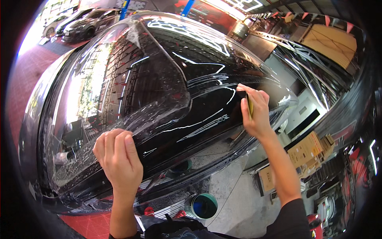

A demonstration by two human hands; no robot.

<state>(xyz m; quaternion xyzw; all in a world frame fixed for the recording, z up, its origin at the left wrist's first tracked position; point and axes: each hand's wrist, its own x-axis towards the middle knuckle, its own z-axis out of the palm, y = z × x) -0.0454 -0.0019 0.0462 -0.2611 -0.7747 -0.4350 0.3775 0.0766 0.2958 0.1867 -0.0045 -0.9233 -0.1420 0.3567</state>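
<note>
In front of me is the glossy black body of a car (211, 101), with light streaks reflected in it. A large glass window (139, 83) lies to the left, wet and specked with droplets along its lower border. My right hand (260, 113) grips a thin, flat yellow squeegee (250, 106) against the black panel, fingertips near the surface. My left hand (119, 159) is at the window's near lower edge. Its fingers are curled and pressed together with the thumb alongside; whatever they pinch is hidden.
A dark green bucket (214, 207) stands on the floor below the car, close to my red shoes (149, 211). Cardboard boxes (304, 149) are stacked to the right. Other parked cars (85, 24) and blue posts (124, 8) are at the far left and back.
</note>
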